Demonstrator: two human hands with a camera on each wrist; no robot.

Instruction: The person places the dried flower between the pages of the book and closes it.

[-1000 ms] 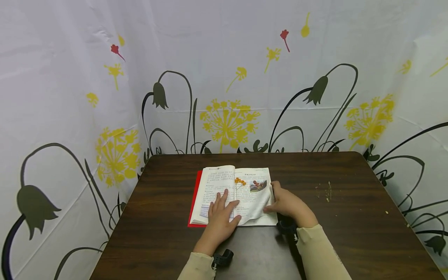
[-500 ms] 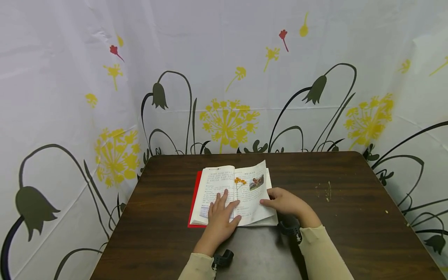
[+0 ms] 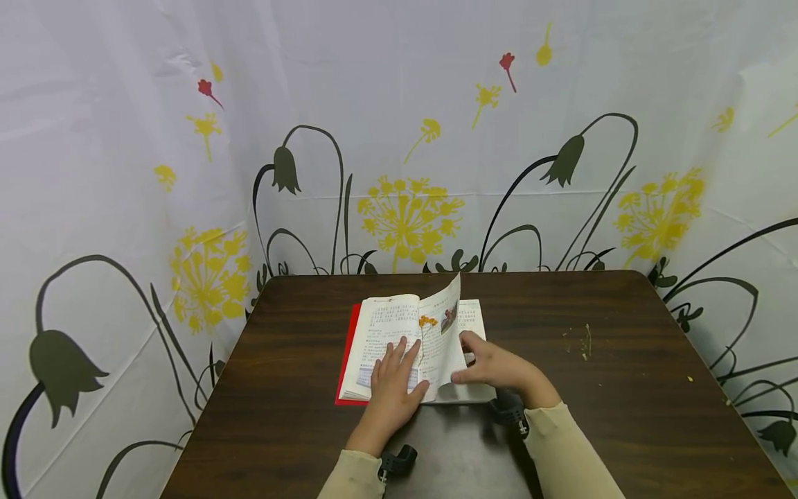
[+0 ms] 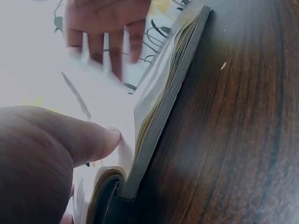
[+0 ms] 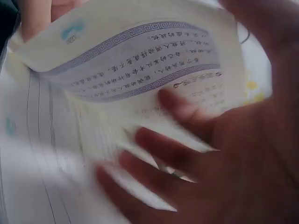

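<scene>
- On the table (image 3: 280, 374), book (image 3: 399, 315) lies spread face-up, red cover (image 3: 346, 357) showing past its left edge.
- Left hand (image 3: 393, 384): fingers fanned over the book's left page (image 3: 364, 357), thumb by the gutter, gripping nothing.
- Right hand (image 3: 499, 367): just right of the book's raised leaf (image 3: 440, 353), fingers loose and apart. Contact with leaf: can't tell, blurred in right wrist view.
- Orange flower sprig (image 3: 427, 321) near the book's gutter; pressed or printed, can't tell.
- Step in hand, my read: turning that leaf leftward.
- Next move probably calls for left hand off the page, leaf eased across, sprig not slipping.
</scene>
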